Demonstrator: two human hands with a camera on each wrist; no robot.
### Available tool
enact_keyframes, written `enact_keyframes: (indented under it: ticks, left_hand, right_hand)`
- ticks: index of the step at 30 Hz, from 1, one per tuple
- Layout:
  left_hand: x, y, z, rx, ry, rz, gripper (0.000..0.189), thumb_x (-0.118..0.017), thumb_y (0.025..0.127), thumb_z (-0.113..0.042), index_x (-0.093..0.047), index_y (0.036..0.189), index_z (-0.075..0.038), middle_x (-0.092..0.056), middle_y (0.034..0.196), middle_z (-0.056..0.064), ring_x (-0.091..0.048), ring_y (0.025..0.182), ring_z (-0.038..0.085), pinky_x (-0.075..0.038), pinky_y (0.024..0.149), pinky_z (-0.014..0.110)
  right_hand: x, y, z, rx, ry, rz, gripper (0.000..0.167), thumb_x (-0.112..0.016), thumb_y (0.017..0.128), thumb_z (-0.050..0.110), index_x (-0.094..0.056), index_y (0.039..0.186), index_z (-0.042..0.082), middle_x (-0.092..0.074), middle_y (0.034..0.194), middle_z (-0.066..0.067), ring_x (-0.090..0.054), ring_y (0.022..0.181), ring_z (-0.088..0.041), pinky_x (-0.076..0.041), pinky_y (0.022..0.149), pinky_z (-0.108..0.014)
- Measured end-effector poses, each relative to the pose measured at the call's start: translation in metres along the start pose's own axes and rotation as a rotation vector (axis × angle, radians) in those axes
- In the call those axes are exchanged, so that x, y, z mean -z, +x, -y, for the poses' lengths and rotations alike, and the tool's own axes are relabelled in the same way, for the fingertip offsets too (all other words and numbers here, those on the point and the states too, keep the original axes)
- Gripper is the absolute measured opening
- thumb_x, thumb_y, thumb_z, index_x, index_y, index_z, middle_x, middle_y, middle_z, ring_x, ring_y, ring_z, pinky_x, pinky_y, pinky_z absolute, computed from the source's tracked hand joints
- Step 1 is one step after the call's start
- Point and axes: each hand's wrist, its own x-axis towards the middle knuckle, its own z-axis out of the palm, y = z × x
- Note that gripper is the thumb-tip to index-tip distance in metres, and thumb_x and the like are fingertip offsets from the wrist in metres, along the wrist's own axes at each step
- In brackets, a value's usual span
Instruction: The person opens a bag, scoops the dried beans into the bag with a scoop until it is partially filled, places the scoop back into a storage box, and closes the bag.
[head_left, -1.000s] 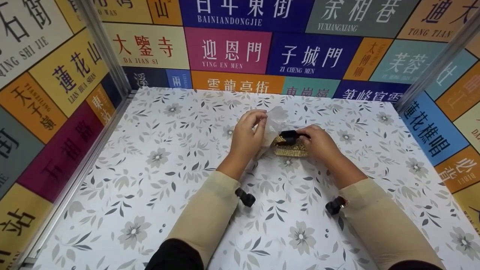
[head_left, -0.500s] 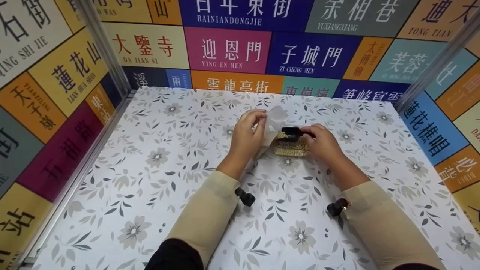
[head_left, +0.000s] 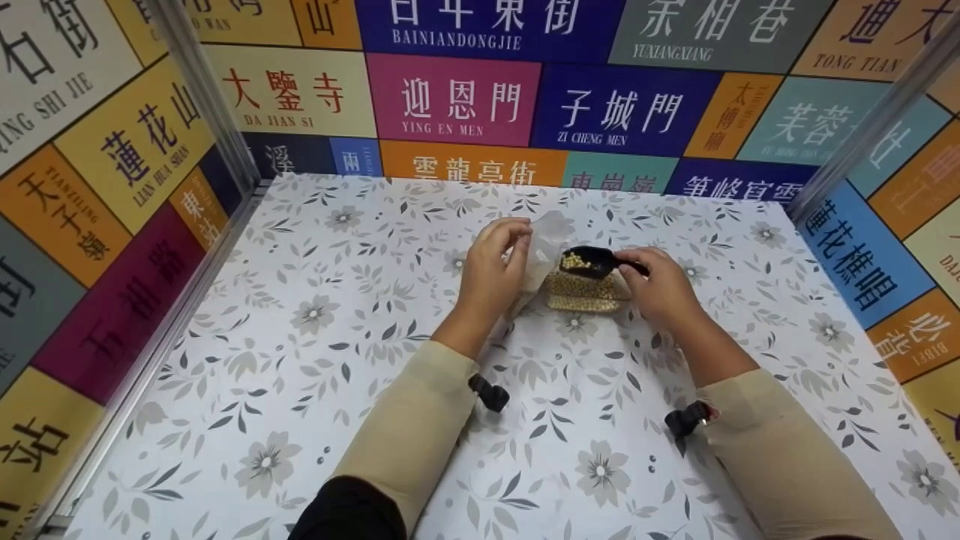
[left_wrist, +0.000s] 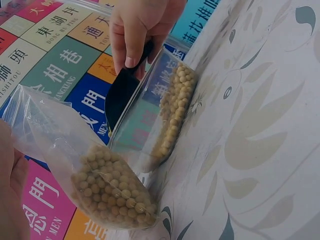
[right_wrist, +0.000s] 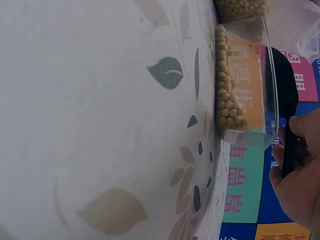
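My right hand grips the handle of a black scoop, which carries a small heap of soybeans. The scoop hangs over a clear rectangular container, whose bottom is covered with more soybeans. Left of the container stands a clear plastic bag, its lower part full of soybeans. My left hand holds the upper part of this bag with curled fingers. In the left wrist view only a strip of that hand shows at the left edge.
A white table with a grey flower and leaf pattern carries everything. Colourful sign panels wall in the back and both sides, with metal posts at the corners. Each sleeve bears a black wrist camera.
My right hand has lifted the scoop out of the soybeans in the container and moved it slightly right, levelling it so its load shows. My left hand and the bag have stayed in place.
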Motion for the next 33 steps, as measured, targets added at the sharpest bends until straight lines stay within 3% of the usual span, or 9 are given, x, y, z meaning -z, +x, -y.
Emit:
enact_keyframes:
  ticks: [15,18,21,23,26,29,33]
  left_hand:
    - [0.000,0.000,-0.001,0.007,-0.014,-0.012,0.013,-0.064,0.108,-0.016,-0.074,0.113,-0.010,-0.075,0.129,0.002,-0.070,0.123,0.014,-0.056,0.107,0.016]
    - [0.000,0.000,-0.001,0.010,-0.017,-0.012,0.013,-0.064,0.108,-0.016,-0.074,0.113,-0.011,-0.075,0.129,0.001,-0.071,0.123,0.014,-0.056,0.107,0.016]
    - [-0.001,0.001,-0.001,0.010,-0.016,-0.012,0.013,-0.064,0.108,-0.017,-0.074,0.113,-0.011,-0.075,0.129,0.001,-0.071,0.123,0.013,-0.056,0.107,0.016]
    - [-0.001,0.001,0.000,0.008,-0.016,-0.011,0.013,-0.064,0.108,-0.017,-0.074,0.113,-0.011,-0.075,0.129,0.001,-0.070,0.123,0.013,-0.056,0.107,0.016]
    - [-0.001,0.001,0.000,-0.002,-0.017,-0.009,0.013,-0.064,0.108,-0.017,-0.074,0.113,-0.010,-0.075,0.129,0.001,-0.070,0.124,0.014,-0.056,0.107,0.016]
    - [-0.002,0.001,0.002,-0.009,-0.020,-0.008,0.013,-0.064,0.108,-0.017,-0.074,0.112,-0.010,-0.075,0.129,0.002,-0.070,0.124,0.015,-0.056,0.107,0.016]
    - [-0.002,0.001,0.001,-0.007,-0.016,-0.013,0.012,-0.064,0.108,-0.016,-0.074,0.112,-0.010,-0.075,0.128,0.002,-0.071,0.123,0.014,-0.056,0.107,0.015]
  right_hand:
    - [0.022,-0.002,0.014,0.028,0.051,-0.136,0.039,-0.055,0.113,0.029,-0.066,0.144,0.009,-0.061,0.146,-0.015,-0.058,0.137,-0.034,-0.050,0.116,-0.053]
    - [0.026,-0.004,0.021,0.025,0.059,-0.170,0.038,-0.055,0.112,0.030,-0.067,0.144,0.010,-0.061,0.145,-0.012,-0.059,0.134,-0.029,-0.053,0.110,-0.040]
    - [0.030,-0.004,0.031,0.033,0.063,-0.202,0.038,-0.055,0.112,0.031,-0.067,0.144,0.013,-0.061,0.145,-0.008,-0.061,0.128,-0.024,-0.056,0.094,-0.022]
    - [0.032,-0.004,0.038,0.049,0.050,-0.218,0.038,-0.055,0.112,0.032,-0.067,0.144,0.015,-0.061,0.145,-0.006,-0.060,0.127,-0.022,-0.057,0.090,-0.018]
    - [0.032,-0.003,0.048,0.100,0.015,-0.234,0.037,-0.057,0.112,0.030,-0.068,0.143,0.014,-0.061,0.146,-0.007,-0.059,0.134,-0.025,-0.058,0.104,-0.032]
    - [0.029,-0.003,0.058,0.180,-0.068,-0.241,0.035,-0.059,0.111,0.025,-0.069,0.141,0.011,-0.062,0.146,-0.011,-0.056,0.142,-0.031,-0.051,0.118,-0.051]
    - [0.025,-0.005,0.068,0.294,-0.192,-0.256,0.032,-0.061,0.110,0.020,-0.071,0.139,0.009,-0.064,0.145,-0.013,-0.054,0.146,-0.034,-0.049,0.120,-0.056]
